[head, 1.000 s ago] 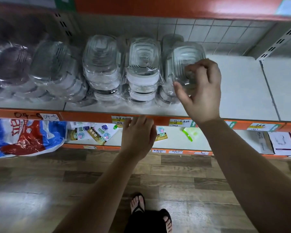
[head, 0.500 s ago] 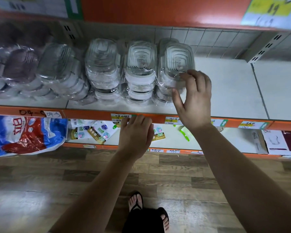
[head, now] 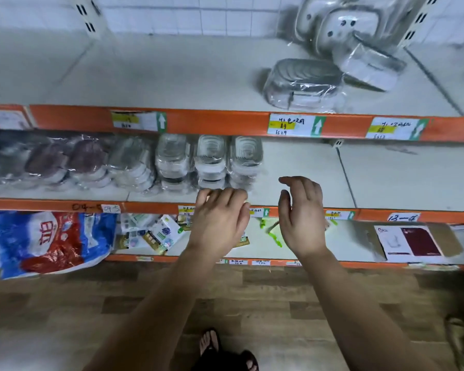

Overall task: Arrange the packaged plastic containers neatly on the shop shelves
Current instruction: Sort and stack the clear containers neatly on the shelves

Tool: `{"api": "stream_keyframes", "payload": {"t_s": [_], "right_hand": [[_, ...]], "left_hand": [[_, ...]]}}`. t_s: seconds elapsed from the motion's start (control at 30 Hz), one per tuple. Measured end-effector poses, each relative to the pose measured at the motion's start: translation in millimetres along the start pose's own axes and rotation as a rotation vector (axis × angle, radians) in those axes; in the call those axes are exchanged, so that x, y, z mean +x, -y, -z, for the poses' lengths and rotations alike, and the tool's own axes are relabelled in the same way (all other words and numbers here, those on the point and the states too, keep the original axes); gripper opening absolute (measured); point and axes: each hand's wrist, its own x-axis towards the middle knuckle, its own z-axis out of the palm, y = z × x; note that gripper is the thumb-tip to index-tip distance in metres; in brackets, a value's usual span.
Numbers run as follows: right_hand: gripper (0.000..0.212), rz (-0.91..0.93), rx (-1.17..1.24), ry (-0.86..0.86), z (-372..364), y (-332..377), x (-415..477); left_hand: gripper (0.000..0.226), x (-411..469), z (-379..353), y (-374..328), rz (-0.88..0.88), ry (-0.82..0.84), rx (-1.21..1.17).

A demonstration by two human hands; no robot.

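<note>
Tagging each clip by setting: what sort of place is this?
Most likely a small shop aisle: tiered orange-edged shelves, handwritten price labels on their fronts, and wrapped plastic containers stocked in a row.

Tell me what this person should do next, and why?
Probably lift the right hand to the nearest pack on the upper shelf. Both hands are empty, the left hand hovering by the middle row, which stands neat with bare shelf to its right, while that pack and its neighbours lie toppled in a jumble.
</note>
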Motion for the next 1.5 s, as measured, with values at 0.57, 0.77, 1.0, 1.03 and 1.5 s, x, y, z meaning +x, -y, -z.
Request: {"api": "stream_keyframes", "payload": {"t_s": [0.57,0.77,1.0,1.03,1.5], "right_hand": [[0.025,0.034,-0.081,-0.220,111,1,94],[0.025,0.012,-0.119,-0.217,117,-23,140],[0.026,-0.065,-0.120,-0.296,117,-44,194],[0.026,-0.062,-0.118,-0.299,116,-45,199],[0.048,-0.171,-0.258,0.018,107,-65,246]], "left_hand": [[0.024,159,70,-31,-0.226,-0.081,-0.202],[0.055,219,45,-15,-0.258,0.170,-0.335],[0.059,260,28,2,-0.330,0.306,-0.340],[0.058,262,27,6,-0.333,0.284,-0.333],[0.056,271,14,35,-0.038,0.035,-0.177]]}}
